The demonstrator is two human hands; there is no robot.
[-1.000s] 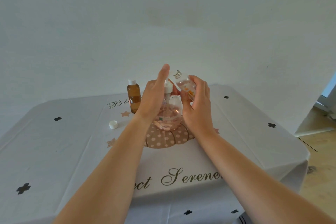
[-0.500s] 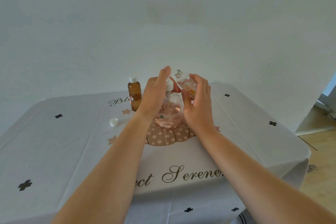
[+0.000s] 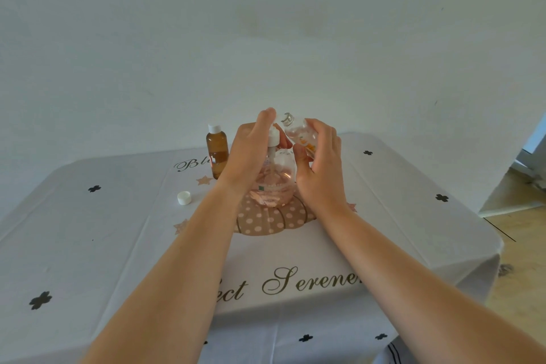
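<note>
A round clear pump bottle (image 3: 279, 186) with pink liquid stands in the middle of the table. My left hand (image 3: 251, 154) lies over its white pump head (image 3: 273, 137), fingers fairly straight, thumb up. My right hand (image 3: 320, 165) grips a small clear bottle (image 3: 300, 133) with an open neck, tilted so the neck points left toward the pump head. The pump's spout is hidden behind my left hand.
An amber bottle (image 3: 217, 151) with a white cap stands left of the pump bottle. A loose white cap (image 3: 184, 197) lies on the white tablecloth (image 3: 103, 245). The table's right edge drops to a wooden floor (image 3: 520, 245). A wall stands close behind.
Both hands stay at the pump bottle. My left hand's fingers have come down a little on the pump head. The small bottle keeps its tilt.
</note>
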